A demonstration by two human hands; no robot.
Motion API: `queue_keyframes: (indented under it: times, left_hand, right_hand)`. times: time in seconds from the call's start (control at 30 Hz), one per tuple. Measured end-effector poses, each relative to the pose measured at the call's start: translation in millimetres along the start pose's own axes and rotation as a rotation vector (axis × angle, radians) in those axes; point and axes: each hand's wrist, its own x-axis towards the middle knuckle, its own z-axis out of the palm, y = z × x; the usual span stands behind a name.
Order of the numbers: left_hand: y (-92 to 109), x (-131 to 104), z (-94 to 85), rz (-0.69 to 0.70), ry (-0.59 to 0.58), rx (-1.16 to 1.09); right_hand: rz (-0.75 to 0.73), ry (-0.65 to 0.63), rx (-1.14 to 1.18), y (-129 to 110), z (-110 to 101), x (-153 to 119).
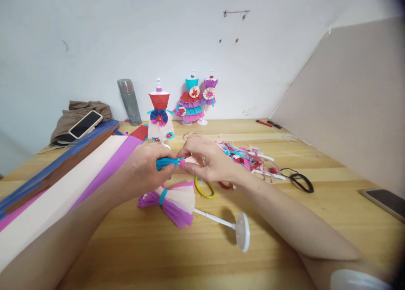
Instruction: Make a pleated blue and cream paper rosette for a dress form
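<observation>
Between my hands, at mid-table, is a gathered bunch of blue crepe paper [166, 163] with a pale pink part at its right end. Its blue pleats are wrapped in the fingers of my left hand [144, 165]. At the narrow, gathered neck my right hand [209, 157] pinches a small pink bit with thumb and fingertips; the pale pink part is partly hidden by those fingers. Just below lies a small dress-form stand [218, 219] on its side, dressed in a purple and cream crepe paper dress [177, 201] with a blue band round it.
Three dressed mini mannequins stand at the back, one red and white [159, 102]. Crepe paper sheets [95, 172], a phone [86, 124] and a flask [129, 102] are on the left. Right of my hands are paper scraps [249, 157], scissors with a yellow handle [205, 195] and a black cord [302, 183].
</observation>
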Motion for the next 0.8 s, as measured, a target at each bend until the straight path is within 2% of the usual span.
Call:
queue_keyframes:
  times: [0.67, 0.8]
  left_hand:
    - [-4.1, 0.8, 2.0, -0.075, 0.017, 0.008]
    - [-6.0, 0.9, 1.1, -0.097, -0.018, -0.018]
  right_hand:
    - [-0.052, 0.006, -0.029, 2.7, 2.4, -0.8]
    - [-0.054, 0.009, -0.016, 2.2, 1.9, -0.3]
